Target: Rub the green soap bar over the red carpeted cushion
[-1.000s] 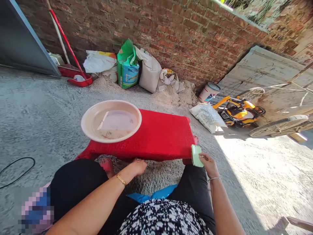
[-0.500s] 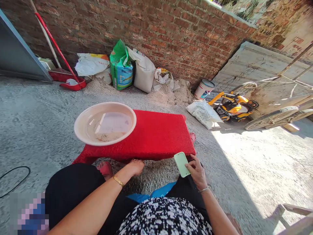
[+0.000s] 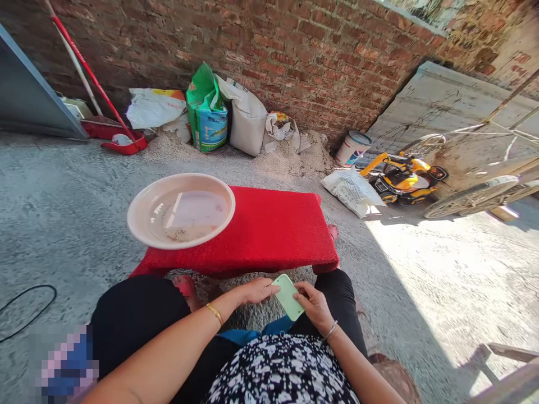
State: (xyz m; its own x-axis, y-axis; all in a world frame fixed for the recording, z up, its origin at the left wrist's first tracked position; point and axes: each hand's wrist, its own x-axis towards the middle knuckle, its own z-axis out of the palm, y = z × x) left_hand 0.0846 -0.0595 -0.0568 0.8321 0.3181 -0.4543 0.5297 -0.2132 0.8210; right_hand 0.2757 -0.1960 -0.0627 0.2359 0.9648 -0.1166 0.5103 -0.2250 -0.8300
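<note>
My right hand [image 3: 314, 306] is closed on the right edge of a light green flat piece [image 3: 289, 297], rectangular with rounded corners and small dark dots near its ends. On the piece's left edge, my left hand [image 3: 259, 290] has its thumb on top, with the fingers partly hidden. Both hands hold it over my lap, just in front of a low bench covered with a red cloth [image 3: 273, 224]. A pale pink basin [image 3: 137, 227] of water stands on the bench's left part, with bits of sediment at its bottom.
Along the brick wall [image 3: 269, 50] stand a green-blue bag [image 3: 208, 120], a white sack [image 3: 246, 126] and a paint bucket [image 3: 353, 148]. A red dustpan [image 3: 126, 146] lies left. At right are a flat sack [image 3: 351, 191], a yellow toy excavator [image 3: 406, 179] and a wheeled cart [image 3: 475, 196].
My right hand has brought the light green piece left and slightly down, over my lap. My left hand has moved right from the bench's edge and taken the piece's other side.
</note>
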